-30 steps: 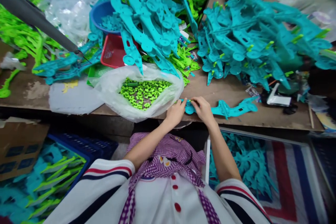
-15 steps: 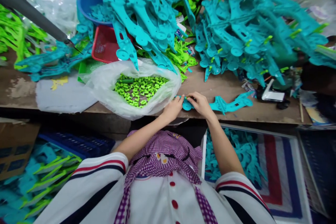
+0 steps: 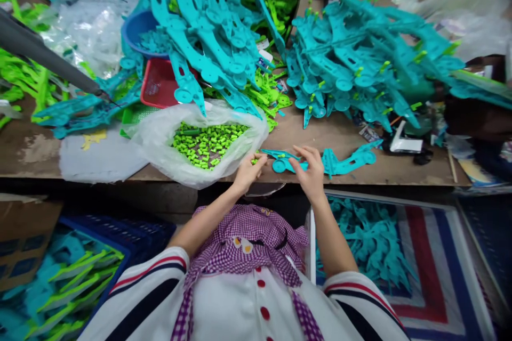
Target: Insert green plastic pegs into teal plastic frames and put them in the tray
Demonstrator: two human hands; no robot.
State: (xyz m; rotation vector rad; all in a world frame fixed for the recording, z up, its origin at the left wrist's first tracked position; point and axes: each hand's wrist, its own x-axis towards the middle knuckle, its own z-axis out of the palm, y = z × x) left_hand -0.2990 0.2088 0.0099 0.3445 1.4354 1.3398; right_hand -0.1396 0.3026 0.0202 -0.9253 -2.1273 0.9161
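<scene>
The two hands, which were pressed together over the near end of the teal plastic piece (image 3: 326, 160) a moment ago, are now coming apart along the front edge of the workbench (image 3: 360, 138). The left hand (image 3: 247, 169) is drawing back toward the clear bag of green pegs (image 3: 206, 141) at its side, and it is pinching a small green peg (image 3: 254, 160) between thumb and fingertips, just off the bag's near rim. The right hand (image 3: 312, 170) is loosening: its fingers are spreading over the middle of the teal piece, touching it lightly rather than clamping it, so it reads as steadying, not gripping. The teal piece itself is lying flat close to the front edge, its round end pointing toward the bag, and a green peg is now showing seated near that end where the hands were working. Judging from that, one peg looks fitted and the left hand is bringing another. Behind, toward the far edge, big heaps of teal pieces (image 3: 360, 64) are piling up, with a red basket (image 3: 160, 82) and a blue bowl (image 3: 140, 29) half buried at the far left.
</scene>
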